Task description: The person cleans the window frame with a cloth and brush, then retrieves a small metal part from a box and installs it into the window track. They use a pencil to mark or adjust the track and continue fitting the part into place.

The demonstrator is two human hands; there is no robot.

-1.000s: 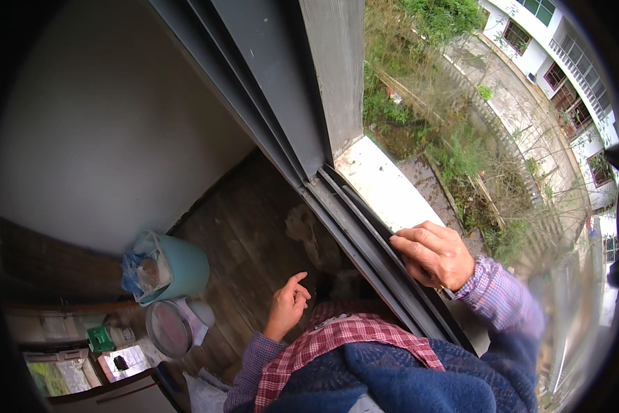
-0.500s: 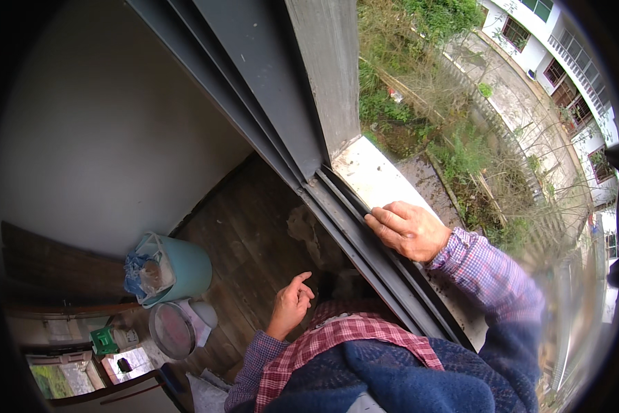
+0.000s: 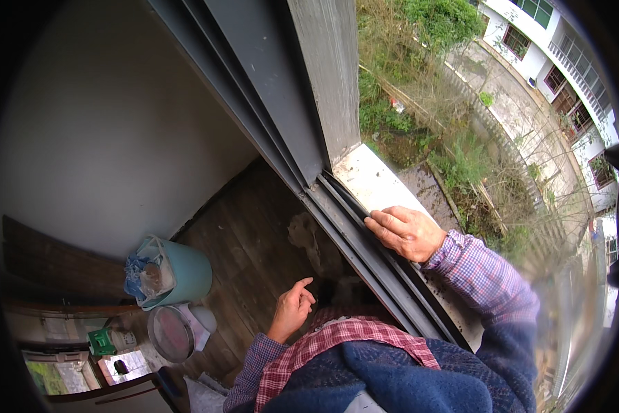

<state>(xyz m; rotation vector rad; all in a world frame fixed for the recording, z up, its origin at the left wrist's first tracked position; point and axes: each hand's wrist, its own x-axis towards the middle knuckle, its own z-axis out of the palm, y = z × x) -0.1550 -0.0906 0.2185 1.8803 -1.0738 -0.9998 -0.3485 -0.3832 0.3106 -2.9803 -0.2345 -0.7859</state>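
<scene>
My right hand (image 3: 406, 233) rests over the outer side of the grey metal window frame (image 3: 258, 103). Its fingers and thumb are closed on a thin black strip (image 3: 345, 195) running along the outer groove of the bottom track (image 3: 337, 213); the fingertips partly hide the grip. Beneath that wrist lies the white outer sill (image 3: 375, 177), speckled with dirt. On the room side my left hand (image 3: 293, 308) hovers above the dark floor, index finger stretched out and the others loosely bent, with nothing in it.
A light-blue bucket (image 3: 189, 274) with blue and clear plastic inside stands on the wood-look floor (image 3: 237, 241). Beside it is a round basin (image 3: 171, 334). A green object (image 3: 101, 341) sits farther left. Outside, far below, are bushes, a path (image 3: 512, 107) and a white building.
The black strip looks slightly more bowed away from the track near my right fingers. Both hands keep nearly the same place; the view has shifted a little.
</scene>
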